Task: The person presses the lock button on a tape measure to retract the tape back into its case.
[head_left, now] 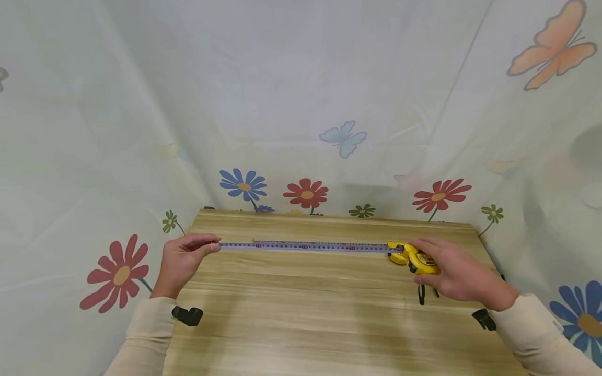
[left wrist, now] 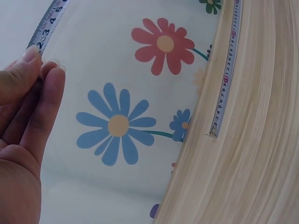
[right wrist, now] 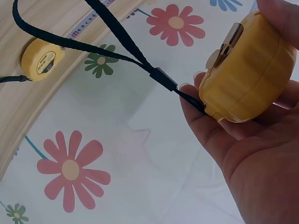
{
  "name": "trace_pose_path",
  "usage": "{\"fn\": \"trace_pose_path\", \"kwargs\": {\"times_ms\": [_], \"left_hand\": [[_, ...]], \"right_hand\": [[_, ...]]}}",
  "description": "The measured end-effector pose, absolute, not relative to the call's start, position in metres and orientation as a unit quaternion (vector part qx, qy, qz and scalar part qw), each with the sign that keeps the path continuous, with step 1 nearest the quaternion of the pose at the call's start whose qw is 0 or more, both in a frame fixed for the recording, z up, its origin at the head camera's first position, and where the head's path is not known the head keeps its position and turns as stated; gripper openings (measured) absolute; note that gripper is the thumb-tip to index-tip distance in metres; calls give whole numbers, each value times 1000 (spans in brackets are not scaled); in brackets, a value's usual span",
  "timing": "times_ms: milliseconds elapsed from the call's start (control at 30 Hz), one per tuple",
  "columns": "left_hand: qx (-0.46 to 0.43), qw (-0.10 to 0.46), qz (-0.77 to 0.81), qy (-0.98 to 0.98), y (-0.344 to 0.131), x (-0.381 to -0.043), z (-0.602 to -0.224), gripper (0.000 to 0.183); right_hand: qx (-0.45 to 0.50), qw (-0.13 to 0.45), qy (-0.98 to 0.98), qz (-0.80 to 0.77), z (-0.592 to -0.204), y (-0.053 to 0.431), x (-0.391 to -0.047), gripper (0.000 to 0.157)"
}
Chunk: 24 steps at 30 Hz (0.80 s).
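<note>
At the left edge of the table, the left hand pinches the end of a measuring blade. Stretched above the table, the blade partly covers a second tape measure lying on it. Above the table's right side, the right hand grips the blade's yellow case, black strap dangling.

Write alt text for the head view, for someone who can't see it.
A person's left hand pinches the end of the blade from a yellow tape measure gripped in the right hand. A second yellow tape measure, also extended, lies on a wooden table. Flowers and butterflies decorate the backdrop.
</note>
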<state>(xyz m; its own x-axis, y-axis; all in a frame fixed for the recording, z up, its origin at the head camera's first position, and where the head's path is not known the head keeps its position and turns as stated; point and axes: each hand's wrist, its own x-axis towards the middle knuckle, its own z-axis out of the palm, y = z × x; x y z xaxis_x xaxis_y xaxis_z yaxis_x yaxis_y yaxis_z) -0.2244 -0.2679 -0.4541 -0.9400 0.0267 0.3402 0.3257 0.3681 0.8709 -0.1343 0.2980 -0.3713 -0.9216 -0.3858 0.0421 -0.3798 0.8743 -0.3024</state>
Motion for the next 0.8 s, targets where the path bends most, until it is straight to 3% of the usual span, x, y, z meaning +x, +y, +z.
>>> {"fn": "trace_pose_path", "kwargs": {"times_ms": [800], "left_hand": [[-106, 139, -549, -817, -265, -223, -455, 24]], "right_hand": [[-210, 8, 966, -149, -373, 292, -139, 72]]}}
